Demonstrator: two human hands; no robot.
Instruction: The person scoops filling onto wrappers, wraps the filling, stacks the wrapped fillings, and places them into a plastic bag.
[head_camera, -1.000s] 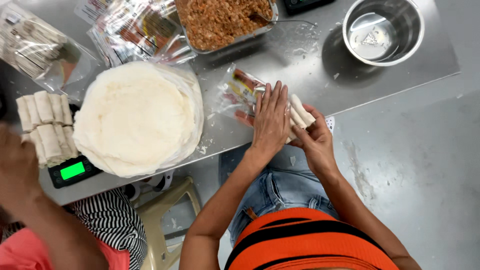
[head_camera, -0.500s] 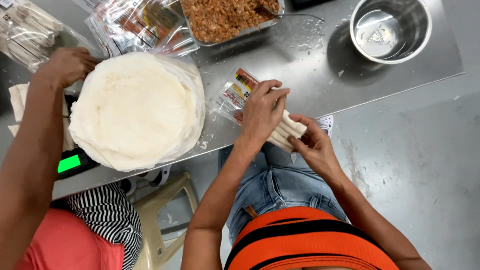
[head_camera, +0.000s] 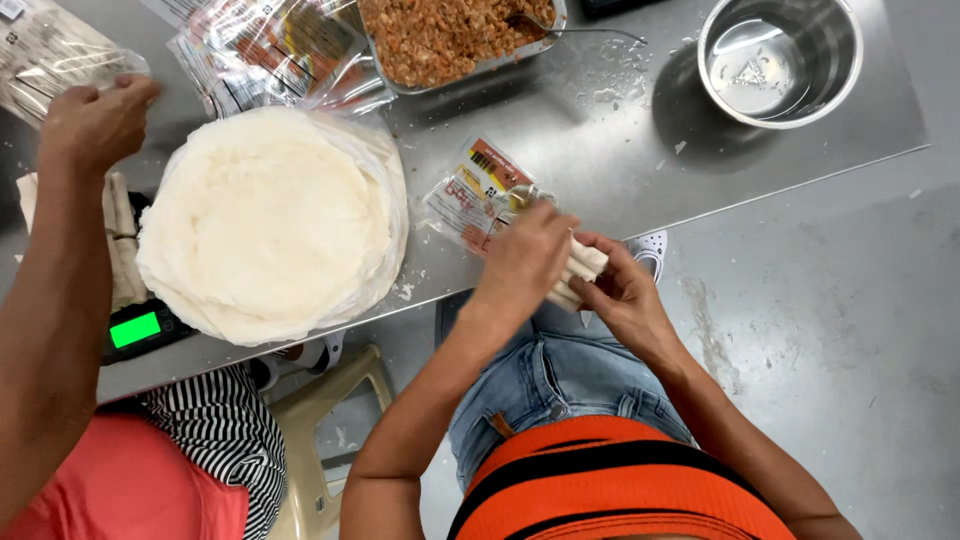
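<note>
Head view, looking down: the person's left hand and right hand meet at the near edge of the steel bench, both clamped around a bundle of pale rolls. The rolls lie between the two grips, left hand on top, right hand cupping underneath (only their ends show). A printed wrapper lies on the bench just beyond the left hand. Farther left sits a stack of white wrappers, and a co-worker's hand hovers near it.

Both hands together, fingers seemingly curled
</note>
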